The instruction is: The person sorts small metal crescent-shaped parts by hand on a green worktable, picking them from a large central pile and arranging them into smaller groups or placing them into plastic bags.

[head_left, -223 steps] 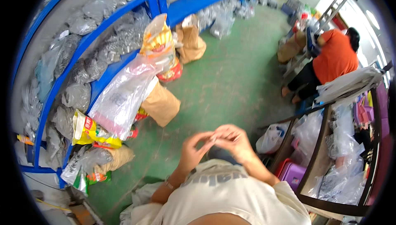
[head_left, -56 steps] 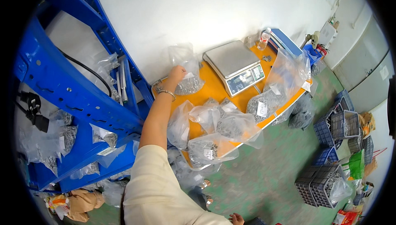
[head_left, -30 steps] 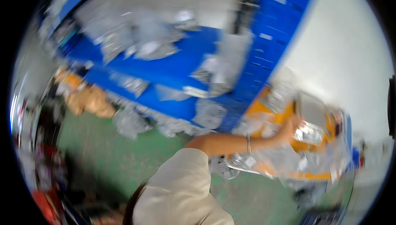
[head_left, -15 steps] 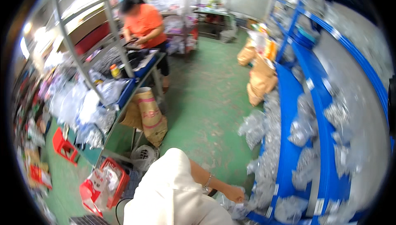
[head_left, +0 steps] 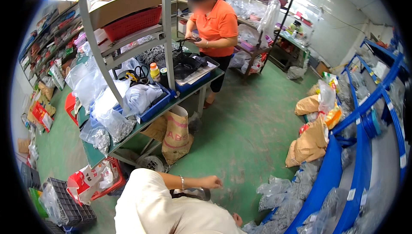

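Note:
My left hand (head_left: 211,182), a bracelet on its wrist, reaches across in front of my cream-sleeved body above the green floor. Its fingers are curled closed, and nothing shows in them. Only a small part of my right hand (head_left: 237,220) peeks out at the lower edge; its fingers are mostly hidden by my body. Nearest to that hand are clear plastic bags of small grey parts (head_left: 274,200), piled along the blue shelf rack (head_left: 319,178) on the right.
A green worktable (head_left: 128,138) holds bags, blue trays and bottles; a co-worker in orange (head_left: 221,24) stands behind it, handling something dark. Brown sacks (head_left: 308,141) stand by the rack, another sack (head_left: 177,137) by the table. A red basket (head_left: 116,172) and dark crates (head_left: 64,199) are lower left.
My view has swung toward the left. My left hand has come away from a plastic bag beside the lower shelf and moved over the floor. Part of my right hand now shows.

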The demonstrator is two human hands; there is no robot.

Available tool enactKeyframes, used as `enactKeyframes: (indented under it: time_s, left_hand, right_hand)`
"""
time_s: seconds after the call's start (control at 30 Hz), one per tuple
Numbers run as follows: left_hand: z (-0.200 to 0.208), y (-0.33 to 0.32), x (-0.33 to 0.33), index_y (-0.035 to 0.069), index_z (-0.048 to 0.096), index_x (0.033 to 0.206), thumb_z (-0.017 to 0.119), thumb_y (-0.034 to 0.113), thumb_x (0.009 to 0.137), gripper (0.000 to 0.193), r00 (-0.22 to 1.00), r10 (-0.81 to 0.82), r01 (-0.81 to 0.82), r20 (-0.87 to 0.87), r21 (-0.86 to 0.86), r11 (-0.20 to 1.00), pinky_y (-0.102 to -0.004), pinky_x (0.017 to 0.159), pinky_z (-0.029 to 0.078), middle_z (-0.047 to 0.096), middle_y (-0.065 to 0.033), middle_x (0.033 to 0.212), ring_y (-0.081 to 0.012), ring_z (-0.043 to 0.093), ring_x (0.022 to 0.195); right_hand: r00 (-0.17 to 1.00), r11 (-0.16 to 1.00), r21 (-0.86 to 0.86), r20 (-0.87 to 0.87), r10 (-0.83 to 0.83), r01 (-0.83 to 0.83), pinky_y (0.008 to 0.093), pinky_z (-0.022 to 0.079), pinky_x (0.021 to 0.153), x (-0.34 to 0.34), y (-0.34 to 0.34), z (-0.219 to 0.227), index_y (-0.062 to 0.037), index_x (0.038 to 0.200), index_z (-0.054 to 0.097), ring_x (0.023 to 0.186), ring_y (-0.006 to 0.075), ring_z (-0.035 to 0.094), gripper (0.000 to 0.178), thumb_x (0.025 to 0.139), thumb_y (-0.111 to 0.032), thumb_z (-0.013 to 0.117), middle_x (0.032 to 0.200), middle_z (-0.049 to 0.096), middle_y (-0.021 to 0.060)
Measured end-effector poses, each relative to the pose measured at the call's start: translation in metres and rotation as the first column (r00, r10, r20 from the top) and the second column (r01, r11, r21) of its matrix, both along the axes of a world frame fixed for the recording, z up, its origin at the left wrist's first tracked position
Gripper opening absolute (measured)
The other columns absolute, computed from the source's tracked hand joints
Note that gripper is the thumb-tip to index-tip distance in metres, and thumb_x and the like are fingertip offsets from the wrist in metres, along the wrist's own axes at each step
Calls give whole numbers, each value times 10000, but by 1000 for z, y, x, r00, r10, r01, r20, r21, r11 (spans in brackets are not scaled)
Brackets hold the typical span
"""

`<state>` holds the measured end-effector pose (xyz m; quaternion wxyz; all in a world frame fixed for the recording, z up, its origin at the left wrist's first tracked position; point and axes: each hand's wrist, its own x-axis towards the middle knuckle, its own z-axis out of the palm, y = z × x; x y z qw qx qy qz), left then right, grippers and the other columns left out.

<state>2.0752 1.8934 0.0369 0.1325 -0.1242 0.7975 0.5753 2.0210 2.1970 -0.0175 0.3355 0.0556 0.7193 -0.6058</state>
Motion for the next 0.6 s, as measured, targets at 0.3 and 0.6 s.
enactKeyframes:
  time_s: [0.3, 0.6]
  left_hand:
    - [-8, -70, -55, 25, 617, 1024, 563, 246, 796, 322, 987, 114, -114, 116, -10, 993, -357, 733, 503, 658, -159, 910, -276, 636, 797]
    - [-23, -82, -222, 21, 599, 1060, 513, 301, 882, 343, 965, 262, -262, 24, -4, 965, -358, 778, 474, 645, -154, 959, -282, 616, 839]
  right_hand:
    - [967, 952, 200, -57, 248, -233, 273, 500, 583, -147, -64, -8, 36, 988, 574, 648, 155, 608, 204, 871, -130, 561, 781, 651, 126]
    - [912, 910, 125, -67, 406, -396, 270, 493, 579, -373, -114, -14, 24, 981, 578, 637, 144, 598, 203, 869, -145, 568, 780, 644, 107]
